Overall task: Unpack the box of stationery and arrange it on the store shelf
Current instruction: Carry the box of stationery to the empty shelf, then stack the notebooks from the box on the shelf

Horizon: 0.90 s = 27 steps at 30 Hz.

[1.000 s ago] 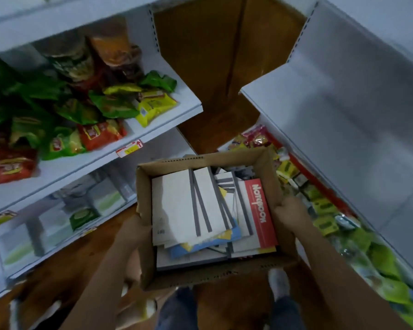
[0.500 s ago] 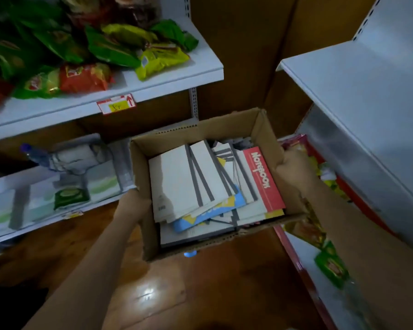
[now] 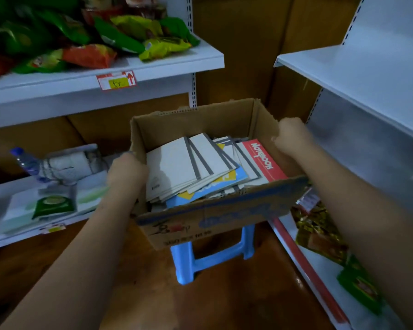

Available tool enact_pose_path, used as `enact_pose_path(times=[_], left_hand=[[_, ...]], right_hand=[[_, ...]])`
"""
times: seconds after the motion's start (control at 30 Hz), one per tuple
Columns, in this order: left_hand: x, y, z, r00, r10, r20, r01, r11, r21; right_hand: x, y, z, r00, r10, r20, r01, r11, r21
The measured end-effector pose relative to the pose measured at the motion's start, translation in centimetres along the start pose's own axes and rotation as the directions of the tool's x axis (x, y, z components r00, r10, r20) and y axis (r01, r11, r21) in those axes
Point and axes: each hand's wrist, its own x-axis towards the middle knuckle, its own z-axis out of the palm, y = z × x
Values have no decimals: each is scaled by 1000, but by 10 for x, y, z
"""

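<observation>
An open cardboard box (image 3: 196, 120) sits in the middle of the view, over a blue plastic stool (image 3: 210, 260). Inside lie several notebooks: white ones with grey spines (image 3: 174, 170), a red one marked "Notebook" (image 3: 265, 160) and a blue and yellow one (image 3: 215, 186). My left hand (image 3: 126, 172) grips the box's left wall. My right hand (image 3: 291, 134) grips the torn right wall near its top edge. A bare white shelf (image 3: 358, 72) stands at the right.
The upper left shelf (image 3: 153, 65) is piled with green, yellow and red snack bags and carries a price tag (image 3: 117, 81). The lower left shelf holds a water bottle (image 3: 25, 163) and green packets. Snack packs lie on the low right shelf (image 3: 320, 263). The floor is wooden.
The box has moved forward with both hands on it and now stands over the blue stool, which has come into view. My right hand has slid up to the box's top edge.
</observation>
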Motion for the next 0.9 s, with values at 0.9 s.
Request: enact_pose_path(times=[0.9], left_hand=[[-61, 41, -4, 799, 601, 24, -600, 793, 103]], right_hand=[[-41, -48, -1, 966, -255, -34, 255, 967, -11]])
